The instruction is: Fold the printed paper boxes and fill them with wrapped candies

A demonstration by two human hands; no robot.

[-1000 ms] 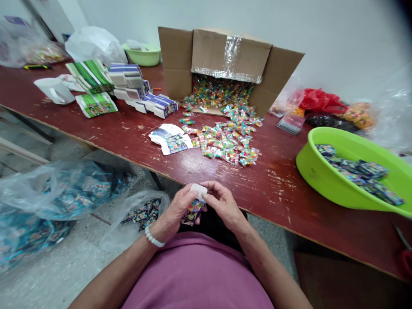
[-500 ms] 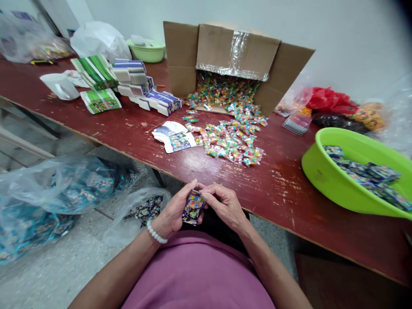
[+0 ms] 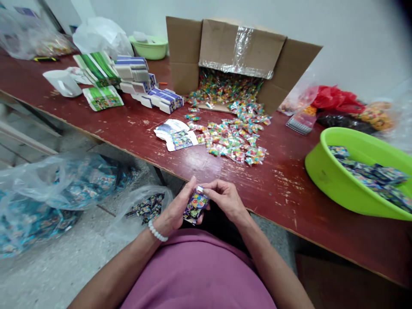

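My left hand [image 3: 179, 207] is wrapped round a small dark printed candy box [image 3: 195, 205], held upright in front of my lap at the table's edge. Thumb and fingers of my right hand [image 3: 226, 198] pinch at the box's top end, where a white flap shows. What is inside the box is hidden. Beyond my hands, wrapped candies [image 3: 233, 141] lie spread on the table. To their left rests a fanned stack of flat box blanks [image 3: 176, 135].
An opened carton [image 3: 241, 47] spills candies at the back. Bundled purple cartons [image 3: 165, 101] and green cartons [image 3: 103, 98] stand left, near a white mug [image 3: 62, 83]. A green basin [image 3: 337, 189] at right holds filled-looking boxes. Plastic bags [image 3: 48, 180] of packets lie on the floor.
A white flap now shows at the top of the box, beside my right fingertips. The box has tilted slightly in my left hand. The view has shifted a little.
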